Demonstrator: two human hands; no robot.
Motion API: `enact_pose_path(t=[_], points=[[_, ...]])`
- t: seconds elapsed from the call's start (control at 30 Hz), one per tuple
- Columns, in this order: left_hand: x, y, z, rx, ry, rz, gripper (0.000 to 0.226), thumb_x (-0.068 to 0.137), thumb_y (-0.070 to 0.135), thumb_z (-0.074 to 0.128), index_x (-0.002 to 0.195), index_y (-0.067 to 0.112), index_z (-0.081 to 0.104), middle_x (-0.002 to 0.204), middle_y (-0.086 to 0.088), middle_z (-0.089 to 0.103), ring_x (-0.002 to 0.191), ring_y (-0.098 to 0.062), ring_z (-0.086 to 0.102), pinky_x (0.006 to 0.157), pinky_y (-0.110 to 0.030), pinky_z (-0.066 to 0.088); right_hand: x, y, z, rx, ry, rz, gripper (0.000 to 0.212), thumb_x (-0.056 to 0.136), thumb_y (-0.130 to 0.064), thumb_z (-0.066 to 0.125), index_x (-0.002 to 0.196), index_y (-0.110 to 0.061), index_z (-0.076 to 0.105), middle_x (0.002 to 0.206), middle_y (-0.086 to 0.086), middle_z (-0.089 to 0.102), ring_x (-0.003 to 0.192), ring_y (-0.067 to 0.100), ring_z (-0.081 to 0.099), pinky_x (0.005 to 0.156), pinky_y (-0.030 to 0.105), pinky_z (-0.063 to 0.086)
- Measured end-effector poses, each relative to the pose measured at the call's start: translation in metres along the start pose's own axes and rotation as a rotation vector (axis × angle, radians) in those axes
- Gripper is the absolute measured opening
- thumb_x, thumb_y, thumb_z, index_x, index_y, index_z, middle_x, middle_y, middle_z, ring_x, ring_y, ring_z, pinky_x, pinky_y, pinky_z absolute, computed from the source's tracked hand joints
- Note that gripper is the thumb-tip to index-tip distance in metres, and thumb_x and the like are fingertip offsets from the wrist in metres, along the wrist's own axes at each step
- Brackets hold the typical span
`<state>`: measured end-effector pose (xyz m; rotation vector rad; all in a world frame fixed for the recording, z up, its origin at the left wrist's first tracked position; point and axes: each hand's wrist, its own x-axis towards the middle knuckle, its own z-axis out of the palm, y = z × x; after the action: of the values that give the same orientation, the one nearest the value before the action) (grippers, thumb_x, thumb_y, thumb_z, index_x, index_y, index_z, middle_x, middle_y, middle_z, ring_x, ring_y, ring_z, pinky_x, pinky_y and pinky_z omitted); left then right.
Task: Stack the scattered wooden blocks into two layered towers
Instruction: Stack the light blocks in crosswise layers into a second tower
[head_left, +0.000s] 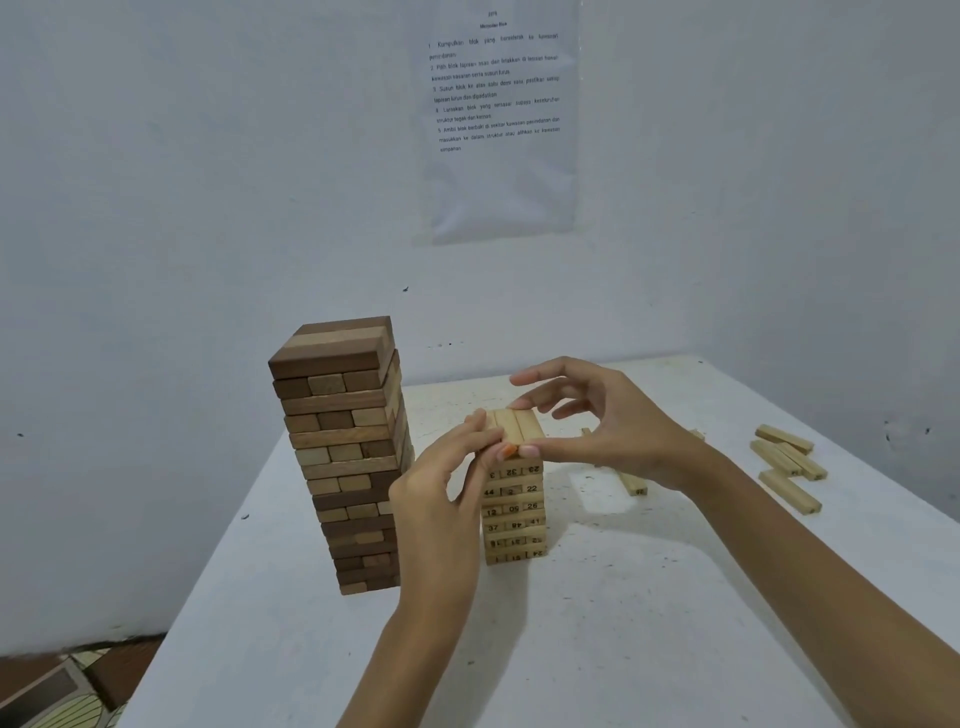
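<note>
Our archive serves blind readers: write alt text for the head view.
The left hand and right hand hold the top layer of a short pale numbered tower on a white table. A taller brown tower stands left of it; loose pale blocks lie at right.

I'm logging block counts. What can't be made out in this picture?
Head view:
- Small pale numbered wooden tower: top layer's left edge covered by left hand; lowest numbers blurred.
- Loose pale wooden blocks behind right hand: partly hidden by it, count unclear.
- Tall dark brown wooden tower: lower right hidden by left hand.
- Printed wall sheet: text too small.
</note>
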<state>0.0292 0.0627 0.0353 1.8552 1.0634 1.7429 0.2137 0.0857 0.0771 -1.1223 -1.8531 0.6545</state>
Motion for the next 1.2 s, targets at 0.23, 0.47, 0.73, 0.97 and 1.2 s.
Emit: enact_pose_path(t=[0.23, 0.47, 0.73, 0.97, 1.2], points=[[-0.001, -0.001, -0.002, -0.014, -0.023, -0.066, 0.023, 0.083, 0.010, 0.067, 0.100, 0.025, 0.072, 0.117, 0.006, 0.068, 0.113, 0.000, 0.059, 0.096, -0.027, 0.050, -0.001, 0.005, 0.007, 0.015, 0.014, 0.000, 0.058, 0.065, -0.037, 0.084, 0.119, -0.035, 0.061, 0.107, -0.016, 0.070, 0.108, 0.004, 0.058, 0.093, 0.026, 0.048], [0.000, -0.001, -0.003, -0.001, -0.056, -0.092, 0.022, 0.083, 0.013, 0.066, 0.102, 0.023, 0.073, 0.118, 0.006, 0.067, 0.115, -0.001, 0.058, 0.097, -0.025, 0.050, -0.002, 0.011, 0.012, 0.061, 0.012, 0.012, 0.057, 0.066, -0.040, 0.081, 0.120, -0.035, 0.061, 0.109, -0.016, 0.069, 0.108, 0.006, 0.059, 0.092, 0.028, 0.049], [0.000, -0.005, -0.003, 0.051, -0.058, -0.012, 0.027, 0.082, 0.005, 0.067, 0.104, 0.020, 0.072, 0.118, 0.002, 0.067, 0.120, 0.003, 0.050, 0.096, -0.007, 0.040, -0.002, 0.013, 0.015, 0.064, -0.010, 0.006, 0.051, 0.069, -0.037, 0.081, 0.117, -0.034, 0.065, 0.115, -0.017, 0.067, 0.111, 0.005, 0.059, 0.093, 0.030, 0.050], [0.001, -0.006, -0.005, 0.016, -0.097, 0.005, 0.035, 0.082, -0.001, 0.066, 0.105, 0.025, 0.068, 0.116, 0.008, 0.065, 0.118, 0.011, 0.049, 0.097, -0.008, 0.041, -0.003, 0.014, 0.015, 0.096, 0.006, 0.016, 0.054, 0.066, -0.038, 0.082, 0.116, -0.032, 0.066, 0.114, -0.014, 0.068, 0.109, 0.006, 0.061, 0.094, 0.034, 0.051], [0.001, -0.007, -0.005, -0.010, -0.083, -0.004, 0.034, 0.082, -0.002, 0.066, 0.107, 0.021, 0.068, 0.114, 0.007, 0.066, 0.118, 0.007, 0.051, 0.096, -0.009, 0.042, -0.004, 0.015, 0.017, 0.160, 0.030, 0.002, 0.054, 0.070, -0.026, 0.083, 0.120, -0.025, 0.065, 0.114, -0.005, 0.070, 0.110, 0.012, 0.063, 0.098, 0.038, 0.050]])
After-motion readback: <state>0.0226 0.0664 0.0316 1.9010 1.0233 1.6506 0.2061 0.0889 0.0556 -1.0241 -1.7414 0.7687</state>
